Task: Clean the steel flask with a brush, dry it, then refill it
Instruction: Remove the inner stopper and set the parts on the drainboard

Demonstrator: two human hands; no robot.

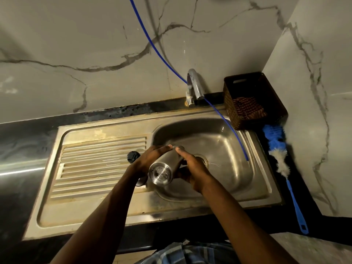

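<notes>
The steel flask is tilted over the sink basin, its round base turned toward me and its mouth pointing away and down. My left hand grips its left side, and my right hand grips its right side with the fingers wrapped round the body. The flask's black cap lies on the ribbed drainboard, just left of my left hand. A blue-handled bottle brush with blue and white bristles lies on the dark counter to the right of the sink.
A chrome tap stands behind the basin, and a thin blue hose runs from the wall into the basin. A brown woven basket with a cloth inside sits at the back right corner. Marble walls close in behind and to the right.
</notes>
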